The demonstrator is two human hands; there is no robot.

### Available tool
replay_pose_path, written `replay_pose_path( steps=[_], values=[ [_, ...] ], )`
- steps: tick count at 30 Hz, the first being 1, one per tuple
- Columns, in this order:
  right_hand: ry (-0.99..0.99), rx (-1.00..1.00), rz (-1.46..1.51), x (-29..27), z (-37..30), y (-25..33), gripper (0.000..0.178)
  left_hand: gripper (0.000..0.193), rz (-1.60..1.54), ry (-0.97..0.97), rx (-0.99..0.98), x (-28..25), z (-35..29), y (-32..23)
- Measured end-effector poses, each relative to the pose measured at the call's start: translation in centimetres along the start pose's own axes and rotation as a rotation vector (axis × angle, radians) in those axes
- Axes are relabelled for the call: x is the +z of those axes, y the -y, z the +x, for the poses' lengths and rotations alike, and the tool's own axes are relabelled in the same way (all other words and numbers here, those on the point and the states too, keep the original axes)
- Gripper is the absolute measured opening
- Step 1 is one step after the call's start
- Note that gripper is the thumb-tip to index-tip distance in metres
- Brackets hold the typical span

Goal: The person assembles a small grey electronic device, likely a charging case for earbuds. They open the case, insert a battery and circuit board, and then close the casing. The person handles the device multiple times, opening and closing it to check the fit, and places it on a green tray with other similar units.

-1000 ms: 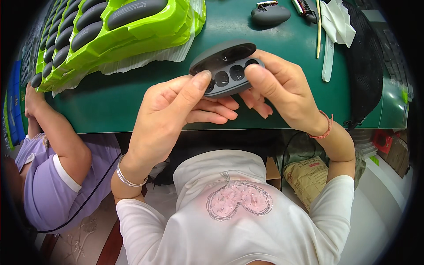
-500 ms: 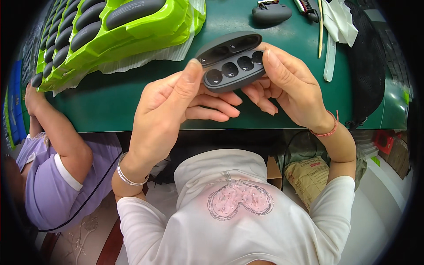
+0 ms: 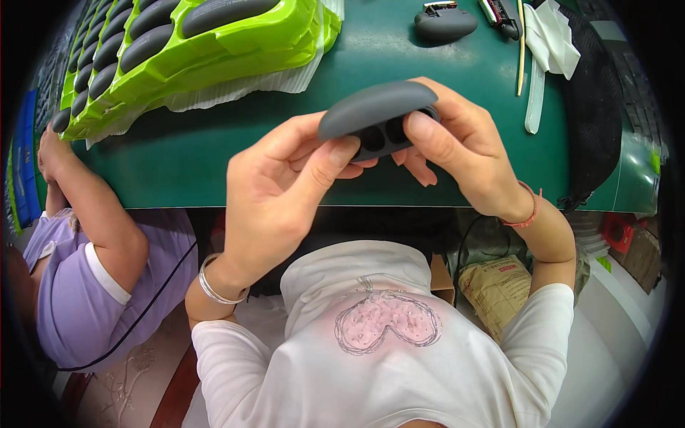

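Note:
Between my two hands, above the green table, is a dark grey earbud charging case with its lid raised and tilted toward me. Below the lid, part of the inside shows black round hollows; the rest is hidden by lid and thumbs. My left hand grips the left end, thumb on the front edge and fingers behind. On the right end, my right hand has its thumb at the inner rim and fingers at the lid's back, with other fingers curled below.
Dark oval cases fill a bright green tray at the left. Far off lie another grey case, a wooden stick, a pale plastic strip and white tissue. A black mesh bag is at the right. A co-worker's arm rests at left.
The case has been tipped so the lid's outer face shows and most hollows are covered. My left thumb has moved down to the front edge, and the right thumb has shifted to the inner rim.

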State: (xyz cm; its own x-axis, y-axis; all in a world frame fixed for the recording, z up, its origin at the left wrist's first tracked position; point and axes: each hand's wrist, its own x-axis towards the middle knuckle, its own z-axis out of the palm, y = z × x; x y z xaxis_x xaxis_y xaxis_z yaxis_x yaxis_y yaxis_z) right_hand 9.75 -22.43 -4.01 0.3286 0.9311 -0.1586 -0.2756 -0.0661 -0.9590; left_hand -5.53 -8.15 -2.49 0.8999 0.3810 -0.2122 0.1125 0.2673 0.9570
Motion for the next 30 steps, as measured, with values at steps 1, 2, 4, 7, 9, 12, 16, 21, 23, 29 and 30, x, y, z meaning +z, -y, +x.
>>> replay_pose_path(
  steps=[1,2,4,7,9,12,16,21,23,29,30],
  values=[
    [-0.007,-0.034,-0.066,0.1,0.0,0.1,0.03,0.029,0.02,-0.006,0.007,0.1,-0.1,0.3],
    [-0.001,0.041,-0.096,-0.1,-0.1,0.6,0.024,0.031,0.04,-0.012,0.015,0.3,-0.2,0.4],
    [-0.007,-0.096,-0.276,-0.1,0.1,0.9,0.024,0.036,0.083,0.007,0.044,0.3,0.1,0.2],
    [0.003,-0.183,-0.42,-0.2,0.0,0.7,0.034,0.034,0.105,0.023,-0.016,0.5,0.4,0.5],
    [0.032,-0.117,-0.417,-0.2,0.2,1.0,0.042,0.033,0.155,0.015,0.057,0.2,0.9,0.9],
    [0.001,-0.221,-0.51,0.0,0.4,0.6,0.049,0.031,0.259,0.036,0.142,-0.2,1.5,0.7],
    [-0.048,-0.393,-0.622,0.4,0.1,1.0,0.058,0.035,0.416,0.019,0.315,0.2,1.4,0.2],
    [-0.025,-0.555,-0.607,0.8,-0.2,0.6,0.056,0.036,0.42,-0.093,0.39,1.0,0.0,0.7],
    [-0.078,-0.454,-0.625,0.5,0.6,0.9,0.053,0.038,0.461,-0.083,0.37,0.6,1.6,0.7],
    [-0.045,-0.317,-0.4,-0.6,1.1,1.0,0.032,0.036,0.284,0.024,0.337,0.2,3.0,0.3],
    [-0.024,-0.297,-0.395,-0.5,1.1,1.0,0.032,0.032,0.237,0.029,0.317,0.1,2.5,0.1]
  ],
)
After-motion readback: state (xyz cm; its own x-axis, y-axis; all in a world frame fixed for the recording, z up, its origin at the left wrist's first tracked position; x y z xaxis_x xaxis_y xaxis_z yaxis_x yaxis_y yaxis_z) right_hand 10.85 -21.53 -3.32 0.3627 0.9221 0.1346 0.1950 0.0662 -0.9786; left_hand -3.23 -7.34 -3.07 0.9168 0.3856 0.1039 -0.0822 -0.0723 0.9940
